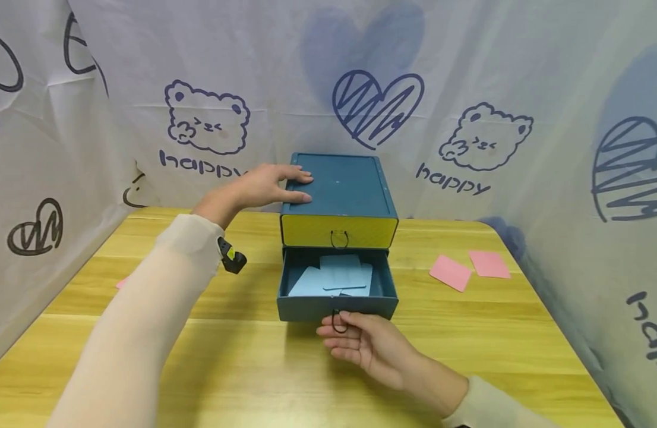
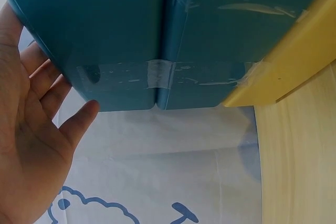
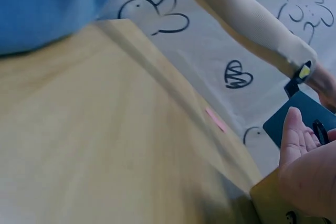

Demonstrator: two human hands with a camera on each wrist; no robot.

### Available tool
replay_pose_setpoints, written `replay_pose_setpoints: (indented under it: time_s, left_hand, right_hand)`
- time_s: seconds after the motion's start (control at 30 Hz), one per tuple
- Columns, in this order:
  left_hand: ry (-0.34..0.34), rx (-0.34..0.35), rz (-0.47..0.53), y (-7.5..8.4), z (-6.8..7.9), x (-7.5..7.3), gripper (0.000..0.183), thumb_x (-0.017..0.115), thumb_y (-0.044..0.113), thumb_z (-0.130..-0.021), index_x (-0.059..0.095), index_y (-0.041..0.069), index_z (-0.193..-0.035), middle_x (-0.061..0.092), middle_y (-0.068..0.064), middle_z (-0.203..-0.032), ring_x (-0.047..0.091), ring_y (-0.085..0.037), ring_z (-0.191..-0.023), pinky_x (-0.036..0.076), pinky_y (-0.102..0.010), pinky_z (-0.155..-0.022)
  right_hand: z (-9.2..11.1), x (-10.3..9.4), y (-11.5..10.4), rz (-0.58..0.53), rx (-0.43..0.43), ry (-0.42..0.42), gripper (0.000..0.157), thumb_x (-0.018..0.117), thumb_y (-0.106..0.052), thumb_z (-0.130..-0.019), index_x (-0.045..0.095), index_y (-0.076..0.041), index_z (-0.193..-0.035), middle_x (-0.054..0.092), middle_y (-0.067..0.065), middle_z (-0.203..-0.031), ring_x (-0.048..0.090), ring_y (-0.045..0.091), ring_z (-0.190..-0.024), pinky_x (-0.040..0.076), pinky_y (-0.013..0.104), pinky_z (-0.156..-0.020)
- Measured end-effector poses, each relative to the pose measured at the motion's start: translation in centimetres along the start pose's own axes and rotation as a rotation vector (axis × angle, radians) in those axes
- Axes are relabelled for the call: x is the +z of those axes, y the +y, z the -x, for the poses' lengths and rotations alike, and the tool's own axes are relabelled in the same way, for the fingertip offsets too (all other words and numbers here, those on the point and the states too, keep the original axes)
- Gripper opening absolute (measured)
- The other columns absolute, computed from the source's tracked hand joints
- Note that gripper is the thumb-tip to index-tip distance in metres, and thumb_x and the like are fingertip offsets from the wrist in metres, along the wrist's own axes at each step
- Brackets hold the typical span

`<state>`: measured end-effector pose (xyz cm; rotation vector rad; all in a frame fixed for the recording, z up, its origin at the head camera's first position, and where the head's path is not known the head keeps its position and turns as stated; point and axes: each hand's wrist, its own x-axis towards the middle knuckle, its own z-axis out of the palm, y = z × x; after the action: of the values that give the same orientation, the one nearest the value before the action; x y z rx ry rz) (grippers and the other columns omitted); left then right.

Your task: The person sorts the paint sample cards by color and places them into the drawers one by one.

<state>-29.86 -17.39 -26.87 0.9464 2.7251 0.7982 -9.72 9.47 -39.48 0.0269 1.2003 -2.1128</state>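
A two-tier drawer box (image 1: 336, 184), blue with a yellow upper drawer front (image 1: 307, 230), stands on the table. Its lower drawer (image 1: 302, 308) is pulled out, showing several light blue paper cards (image 1: 341, 273) inside. My left hand (image 1: 261, 185) rests on the left edge of the box top, fingers and thumb extended; in the left wrist view this hand (image 2: 39, 114) lies along the blue box's edge. Below the open drawer's front, my right hand (image 1: 376, 348) pinches the black loop pull (image 1: 339, 324) by the thumb, palm turned upward. The right wrist view also shows the loop (image 3: 320, 131) at the fingers.
Two pink paper cards (image 1: 450, 273) lie on the wooden table (image 1: 243, 356) right of the box. A pink piece (image 1: 122, 283) shows at the left, partly behind the left sleeve. White printed cloth (image 1: 286, 71) hangs behind and at both sides. Clear tape (image 2: 163, 74) crosses the box's side.
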Motion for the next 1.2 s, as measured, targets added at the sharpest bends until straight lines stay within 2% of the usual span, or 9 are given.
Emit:
replay_pose_setpoints:
  time_s: [0.37,0.67,0.97,1.07,1.2]
  left_hand:
    - [0.009,-0.011,0.001,-0.1,0.1,0.2,0.068,0.063,0.06,-0.088,0.05,0.026,-0.145,0.026,-0.003,-0.159,0.022,-0.026,-0.146,0.026,-0.052,-0.114]
    - [0.013,-0.007,0.005,0.1,0.0,0.4,0.068,0.064,0.059,-0.088,0.05,0.025,-0.145,0.026,-0.003,-0.159,0.022,-0.026,-0.146,0.025,-0.052,-0.114]
    - [0.015,-0.007,0.001,0.2,-0.1,0.3,0.068,0.064,0.059,-0.088,0.05,0.025,-0.145,0.027,-0.002,-0.159,0.021,-0.026,-0.146,0.024,-0.053,-0.114]
    - [0.018,-0.012,0.003,0.1,-0.1,0.3,0.068,0.064,0.059,-0.087,0.05,0.026,-0.145,0.026,-0.002,-0.159,0.021,-0.026,-0.146,0.024,-0.053,-0.114]
    - [0.016,-0.016,0.004,0.0,0.0,0.4,0.068,0.064,0.059,-0.087,0.05,0.026,-0.145,0.025,-0.002,-0.16,0.021,-0.027,-0.146,0.025,-0.053,-0.114]
  right_hand:
    - [-3.7,-0.8,-2.0,-0.034,-0.064,0.002,0.039,0.052,-0.021,-0.102,0.054,0.008,-0.129,0.068,0.016,-0.116,0.067,0.022,-0.105,0.052,0.032,-0.092]
    - [-5.9,-1.9,-3.4,-0.052,-0.11,0.029,0.038,0.049,-0.02,-0.104,0.053,0.008,-0.13,0.069,0.015,-0.113,0.065,0.025,-0.108,0.051,0.033,-0.093]
    - [-7.1,-2.4,-4.1,-0.051,-0.114,0.019,0.037,0.049,-0.021,-0.104,0.054,0.007,-0.128,0.069,0.016,-0.112,0.064,0.026,-0.111,0.051,0.033,-0.094]
    - [-7.1,-2.6,-4.0,-0.046,-0.111,0.011,0.04,0.051,-0.027,-0.104,0.055,0.005,-0.127,0.069,0.014,-0.111,0.063,0.026,-0.112,0.05,0.033,-0.096]
    - [-6.7,-3.2,-3.4,-0.045,-0.096,0.027,0.043,0.053,-0.036,-0.102,0.058,0.002,-0.121,0.07,0.013,-0.105,0.066,0.025,-0.104,0.051,0.034,-0.094]
